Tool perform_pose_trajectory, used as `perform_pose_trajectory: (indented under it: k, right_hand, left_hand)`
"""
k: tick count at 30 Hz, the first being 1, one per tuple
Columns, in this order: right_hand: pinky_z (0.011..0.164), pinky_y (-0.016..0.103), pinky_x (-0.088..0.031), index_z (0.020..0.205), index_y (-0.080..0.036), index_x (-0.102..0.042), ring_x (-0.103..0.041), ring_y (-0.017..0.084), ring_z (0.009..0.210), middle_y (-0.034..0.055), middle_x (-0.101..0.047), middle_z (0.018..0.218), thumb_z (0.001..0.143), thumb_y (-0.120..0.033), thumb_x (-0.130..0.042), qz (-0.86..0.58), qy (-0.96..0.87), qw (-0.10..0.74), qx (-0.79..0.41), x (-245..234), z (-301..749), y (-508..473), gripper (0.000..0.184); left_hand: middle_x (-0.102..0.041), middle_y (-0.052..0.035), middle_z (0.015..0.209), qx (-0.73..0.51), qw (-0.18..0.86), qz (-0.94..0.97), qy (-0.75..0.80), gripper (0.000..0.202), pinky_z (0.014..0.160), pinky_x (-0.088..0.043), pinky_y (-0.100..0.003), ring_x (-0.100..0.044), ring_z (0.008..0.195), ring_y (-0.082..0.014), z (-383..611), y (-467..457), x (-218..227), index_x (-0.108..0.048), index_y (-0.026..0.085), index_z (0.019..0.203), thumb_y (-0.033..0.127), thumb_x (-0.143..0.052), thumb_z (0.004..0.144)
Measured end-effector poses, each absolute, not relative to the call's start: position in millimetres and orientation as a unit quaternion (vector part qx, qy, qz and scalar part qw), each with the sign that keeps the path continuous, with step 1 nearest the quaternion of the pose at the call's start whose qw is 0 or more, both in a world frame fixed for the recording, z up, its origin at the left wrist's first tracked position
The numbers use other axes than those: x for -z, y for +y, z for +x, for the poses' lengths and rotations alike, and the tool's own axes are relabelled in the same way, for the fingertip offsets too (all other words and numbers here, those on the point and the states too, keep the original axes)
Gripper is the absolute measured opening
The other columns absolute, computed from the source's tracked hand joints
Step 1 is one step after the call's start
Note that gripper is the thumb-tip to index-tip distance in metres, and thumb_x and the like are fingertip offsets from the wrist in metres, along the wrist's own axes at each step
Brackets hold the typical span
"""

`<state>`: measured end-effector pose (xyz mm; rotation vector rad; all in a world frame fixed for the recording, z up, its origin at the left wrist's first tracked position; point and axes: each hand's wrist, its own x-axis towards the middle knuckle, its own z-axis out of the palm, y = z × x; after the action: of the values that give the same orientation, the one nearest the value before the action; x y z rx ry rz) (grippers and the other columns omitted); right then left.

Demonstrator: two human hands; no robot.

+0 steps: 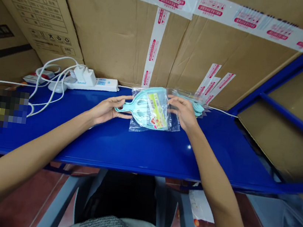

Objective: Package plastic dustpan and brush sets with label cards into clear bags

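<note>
A pale turquoise plastic utensil (pixel 140 108), with a broad rounded body and a short looped handle, lies inside a clear plastic bag (pixel 174 124). A yellow-green printed card (pixel 156 108) covers part of its body. My left hand (pixel 110 110) grips the handle end, thumb on top and fingers beneath. At the opposite end, the bent fingers of my right hand (pixel 182 112) hold the bag's right edge. Beyond my right hand lie more turquoise bagged pieces (pixel 198 106), partly hidden by it; their exact kind cannot be made out.
The blue table (pixel 141 149) backs onto large taped cardboard boxes (pixel 116 38). At the back left sits a white power strip (pixel 106 84) with plugs and tangled white cables (pixel 58 75). A blue metal frame (pixel 293 72) rises on the right. Below is a grey chair (pixel 57 205).
</note>
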<state>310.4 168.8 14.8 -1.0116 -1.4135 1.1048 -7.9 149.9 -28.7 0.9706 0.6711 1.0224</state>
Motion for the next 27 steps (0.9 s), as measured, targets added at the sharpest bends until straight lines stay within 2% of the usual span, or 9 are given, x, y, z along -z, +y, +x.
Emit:
perform_pose_trajectory:
  k: [2,5,8,12,14,17,19,24,27]
  right_hand:
    - [0.07,0.029,-0.058,0.071,-0.022,-0.073,-0.065,0.022,0.1,0.0068,-0.073,0.118,0.071,-0.046,-0.085,-0.418,-0.566,0.523,-0.481,-17.9,311.2,167.2,0.027]
    - [0.067,0.026,-0.055,0.074,-0.022,-0.076,-0.065,0.022,0.099,0.0064,-0.074,0.102,0.076,-0.058,-0.083,-0.429,-0.576,0.512,-0.472,-19.4,310.2,164.6,0.037]
    - [0.069,0.027,-0.054,0.08,-0.022,-0.078,-0.066,0.022,0.102,0.0061,-0.076,0.101,0.075,-0.064,-0.084,-0.428,-0.586,0.511,-0.46,-16.7,307.9,164.5,0.043]
    - [0.073,0.029,-0.056,0.079,-0.022,-0.074,-0.068,0.023,0.104,0.0049,-0.075,0.102,0.072,-0.057,-0.087,-0.437,-0.576,0.533,-0.44,-11.2,307.2,169.6,0.038]
    - [0.074,0.031,-0.059,0.081,-0.023,-0.07,-0.069,0.023,0.101,0.004,-0.074,0.104,0.074,-0.053,-0.085,-0.439,-0.557,0.567,-0.419,-9.8,309.3,172.7,0.034]
    - [0.078,0.036,-0.062,0.1,-0.028,-0.069,-0.071,0.022,0.099,0.0033,-0.073,0.116,0.073,-0.043,-0.086,-0.423,-0.563,0.601,-0.378,-10.4,315.4,176.0,0.035]
    - [0.077,0.038,-0.063,0.11,-0.029,-0.072,-0.071,0.023,0.098,0.0041,-0.075,0.116,0.071,-0.04,-0.088,-0.406,-0.597,0.578,-0.38,-11.7,320.2,177.6,0.043]
    - [0.065,0.037,-0.062,0.09,-0.023,-0.079,-0.069,0.021,0.078,0.0045,-0.079,0.089,0.073,-0.046,-0.087,-0.402,-0.627,0.553,-0.374,-12.1,328.2,183.6,0.029]
    - [0.062,0.037,-0.061,0.089,-0.022,-0.078,-0.069,0.02,0.072,0.0045,-0.078,0.085,0.073,-0.045,-0.088,-0.401,-0.619,0.573,-0.356,-11.7,329.4,186.2,0.03]
  left_hand:
    - [-0.081,-0.0104,0.091,-0.463,0.708,0.438,0.304,0.037,0.101,-0.063,-0.06,-0.081,0.094,-0.0273,-7.6,149.9,29.1,-0.074,0.018,0.137,0.02,-0.068,0.1]
    - [-0.082,-0.0118,0.098,-0.456,0.704,0.448,0.31,0.036,0.096,-0.067,-0.057,-0.08,0.094,-0.0265,-7.9,149.7,30.2,-0.075,0.018,0.135,0.022,-0.069,0.1]
    - [-0.081,-0.0111,0.099,-0.451,0.701,0.457,0.309,0.036,0.093,-0.068,-0.056,-0.08,0.093,-0.0262,-8.5,150.0,32.0,-0.076,0.018,0.133,0.023,-0.073,0.098]
    - [-0.079,-0.009,0.089,-0.448,0.698,0.465,0.309,0.037,0.091,-0.069,-0.055,-0.078,0.088,-0.024,-7.6,149.9,32.1,-0.076,0.017,0.134,0.023,-0.073,0.098]
    - [-0.079,-0.0095,0.091,-0.447,0.698,0.465,0.311,0.036,0.09,-0.069,-0.055,-0.078,0.088,-0.0241,-6.5,149.1,31.0,-0.076,0.017,0.134,0.022,-0.072,0.098]
    - [-0.081,-0.0122,0.1,-0.441,0.7,0.467,0.313,0.036,0.088,-0.07,-0.054,-0.079,0.092,-0.0265,-5.1,147.5,29.5,-0.076,0.017,0.133,0.022,-0.072,0.097]
    - [-0.081,-0.0135,0.104,-0.431,0.703,0.469,0.316,0.037,0.087,-0.07,-0.053,-0.08,0.096,-0.0289,-4.7,146.9,29.1,-0.076,0.017,0.133,0.022,-0.073,0.097]
    - [-0.081,-0.0139,0.1,-0.421,0.707,0.474,0.314,0.039,0.091,-0.069,-0.055,-0.08,0.097,-0.0298,-4.4,146.9,30.1,-0.074,0.016,0.136,0.023,-0.072,0.098]
    - [-0.081,-0.0137,0.099,-0.414,0.723,0.469,0.295,0.039,0.097,-0.066,-0.058,-0.079,0.101,-0.0297,-2.9,147.2,31.0,-0.074,0.015,0.136,0.022,-0.072,0.098]
